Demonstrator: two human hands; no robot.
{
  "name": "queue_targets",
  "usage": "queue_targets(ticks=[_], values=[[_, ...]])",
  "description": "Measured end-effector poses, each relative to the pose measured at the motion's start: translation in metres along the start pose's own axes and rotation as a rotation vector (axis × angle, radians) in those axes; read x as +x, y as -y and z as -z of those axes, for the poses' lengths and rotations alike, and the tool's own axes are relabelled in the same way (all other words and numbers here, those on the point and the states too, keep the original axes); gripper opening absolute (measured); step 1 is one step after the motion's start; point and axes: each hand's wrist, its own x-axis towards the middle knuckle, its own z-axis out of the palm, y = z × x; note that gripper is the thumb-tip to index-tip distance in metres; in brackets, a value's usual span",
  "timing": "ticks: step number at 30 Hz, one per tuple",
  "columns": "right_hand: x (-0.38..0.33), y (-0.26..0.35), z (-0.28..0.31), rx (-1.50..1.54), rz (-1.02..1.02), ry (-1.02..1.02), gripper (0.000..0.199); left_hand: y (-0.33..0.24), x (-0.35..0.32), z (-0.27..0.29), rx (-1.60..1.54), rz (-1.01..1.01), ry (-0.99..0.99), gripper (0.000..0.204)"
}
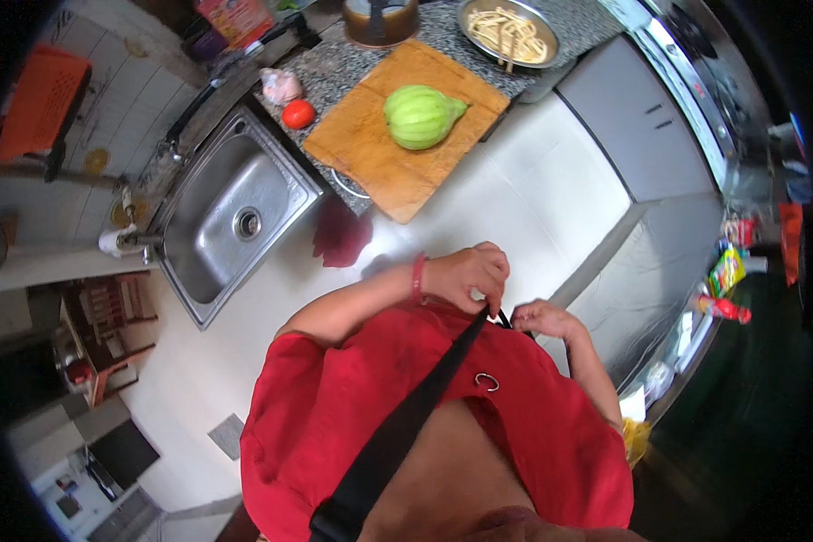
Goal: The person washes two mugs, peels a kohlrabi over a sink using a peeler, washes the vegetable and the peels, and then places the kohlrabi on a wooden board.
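My left hand (471,276), with a pink-red band at the wrist, pinches a black strap (406,411) in front of my red shirt. The strap runs slantwise over my chest to a dark buckle at the lower left. Close by on the right, my right hand (547,320) has its fingers curled at a short black piece of the same strap. Exactly what those fingers grip is partly hidden. Beyond the hands, a pale green ribbed gourd (421,117) lies whole on a wooden cutting board (406,185), which overhangs the counter edge.
At left is a steel sink (217,212). A tomato (298,114) and a pinkish bag (281,85) sit between it and the board. A metal bowl (556,52) of pale strips stands at the back. Grey cabinets (641,135) and several packages line the right.
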Motion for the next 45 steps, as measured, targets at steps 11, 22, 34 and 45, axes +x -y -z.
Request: queue_targets(ticks=[11,22,34,45], values=[[0.015,0.023,0.049,0.218,-0.225,-0.105,0.012,0.044,0.000,0.046,-0.201,0.005,-0.058,0.011],[0.120,0.055,0.164,0.239,0.067,-0.579,0.022,0.093,-0.110,0.095,-0.843,0.930,-1.312,0.045],[0.259,0.145,0.248,0.422,-0.098,-0.273,0.044,0.133,-0.081,0.131,-0.949,0.733,-1.508,0.052],[0.284,0.147,0.266,0.829,0.066,-0.289,0.034,0.162,-0.074,0.207,-0.725,0.898,-1.454,0.043]])
